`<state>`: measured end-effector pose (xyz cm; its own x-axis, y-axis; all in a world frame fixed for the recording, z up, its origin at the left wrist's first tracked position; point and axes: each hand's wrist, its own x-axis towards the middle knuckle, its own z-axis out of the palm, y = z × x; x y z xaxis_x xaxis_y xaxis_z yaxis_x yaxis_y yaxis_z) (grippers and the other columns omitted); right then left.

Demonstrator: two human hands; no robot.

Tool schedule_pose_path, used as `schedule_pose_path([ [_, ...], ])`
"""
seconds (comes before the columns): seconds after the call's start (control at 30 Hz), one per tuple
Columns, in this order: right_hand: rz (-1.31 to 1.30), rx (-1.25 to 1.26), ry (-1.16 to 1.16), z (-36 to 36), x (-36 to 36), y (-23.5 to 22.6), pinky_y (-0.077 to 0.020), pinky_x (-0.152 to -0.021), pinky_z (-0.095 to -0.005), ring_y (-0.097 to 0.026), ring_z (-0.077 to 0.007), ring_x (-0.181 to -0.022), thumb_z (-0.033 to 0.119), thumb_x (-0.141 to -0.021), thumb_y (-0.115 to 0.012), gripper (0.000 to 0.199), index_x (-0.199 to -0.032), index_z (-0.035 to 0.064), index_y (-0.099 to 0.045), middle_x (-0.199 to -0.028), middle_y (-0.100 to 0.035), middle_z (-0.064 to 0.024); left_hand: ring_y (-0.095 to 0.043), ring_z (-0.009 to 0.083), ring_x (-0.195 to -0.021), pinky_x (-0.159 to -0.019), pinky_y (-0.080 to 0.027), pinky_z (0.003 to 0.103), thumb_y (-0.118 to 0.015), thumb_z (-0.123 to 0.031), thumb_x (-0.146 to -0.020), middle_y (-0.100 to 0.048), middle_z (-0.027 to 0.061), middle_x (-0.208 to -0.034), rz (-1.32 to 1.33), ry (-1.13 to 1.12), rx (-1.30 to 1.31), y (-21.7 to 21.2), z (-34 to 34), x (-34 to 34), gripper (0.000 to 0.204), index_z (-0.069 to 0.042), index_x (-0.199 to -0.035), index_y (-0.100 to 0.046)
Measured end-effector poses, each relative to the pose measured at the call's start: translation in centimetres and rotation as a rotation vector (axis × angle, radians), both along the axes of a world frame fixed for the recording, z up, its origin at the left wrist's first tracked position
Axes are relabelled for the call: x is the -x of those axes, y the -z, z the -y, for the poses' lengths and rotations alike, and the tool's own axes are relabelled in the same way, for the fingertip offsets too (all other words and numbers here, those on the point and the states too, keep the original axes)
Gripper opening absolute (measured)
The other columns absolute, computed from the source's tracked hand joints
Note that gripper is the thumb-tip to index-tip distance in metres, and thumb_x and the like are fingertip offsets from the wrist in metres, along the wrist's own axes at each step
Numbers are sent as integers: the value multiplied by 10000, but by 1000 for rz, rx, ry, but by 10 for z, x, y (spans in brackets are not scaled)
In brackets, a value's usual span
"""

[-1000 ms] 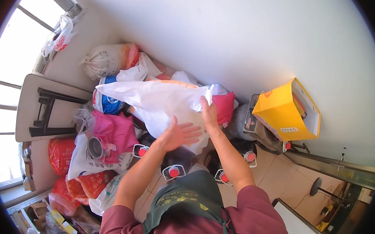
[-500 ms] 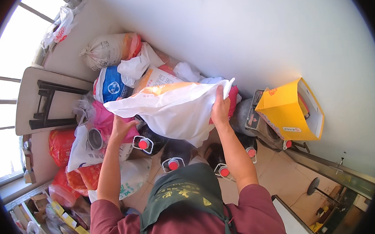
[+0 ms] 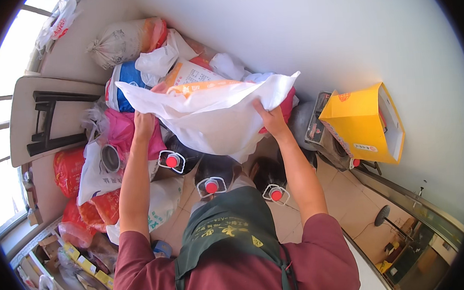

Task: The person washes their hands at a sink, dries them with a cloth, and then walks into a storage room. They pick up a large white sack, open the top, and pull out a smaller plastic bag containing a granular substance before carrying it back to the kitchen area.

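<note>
A large white sack (image 3: 209,117) with an orange printed band is stretched between my two hands, its upper edge spread wide and its lower part sagging. My left hand (image 3: 144,125) is closed on its left side, fingers partly behind the cloth. On the right side my right hand (image 3: 271,118) grips it, thumb on the near face. Below the sack stand dark jugs with red caps and white handles: one jug (image 3: 182,150) near my left forearm, another jug (image 3: 215,170) in the middle, and a third jug (image 3: 267,169) by my right forearm.
Bags are heaped behind: a tied sack (image 3: 119,43), a blue-and-white bag (image 3: 128,79), a pink bag (image 3: 122,133) and red bags (image 3: 70,168). A folded table (image 3: 26,117) leans at left. At right a yellow paper bag (image 3: 355,119) rests on a dark-topped object (image 3: 318,118) beside the wall.
Both hands have spread the sack wider; its left and right corners lie farther apart. My left hand has risen, and the whole view has shifted slightly.
</note>
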<state>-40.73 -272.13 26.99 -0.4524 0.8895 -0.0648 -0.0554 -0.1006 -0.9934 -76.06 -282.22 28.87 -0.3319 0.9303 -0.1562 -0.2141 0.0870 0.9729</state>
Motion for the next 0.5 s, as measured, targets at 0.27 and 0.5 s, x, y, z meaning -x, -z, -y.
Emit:
schedule_pose_path([
  [0.27, -300, 392, 212, 31, 3, 7, -372, -973, -295, -489, -152, -1108, 293, -971, -517, 458, -1284, -36, -455, -1215, -542, -66, -613, 334, -1024, -855, -489, 374, -633, -9, -752, -653, 163, -1081, -1179, -9, 25, 23, 32, -4, 379, -31, -1130, -605],
  [0.5, -242, 675, 423, 125, -11, 9, -385, -954, -286, -503, -156, -1087, 309, -968, -517, 488, -1308, -28, -424, -1196, -544, -75, -645, 254, -939, -820, -509, 355, -512, -183, -877, -648, 133, -1059, 301, -382, 438, 15, 103, -83, 329, 47, -1104, -575],
])
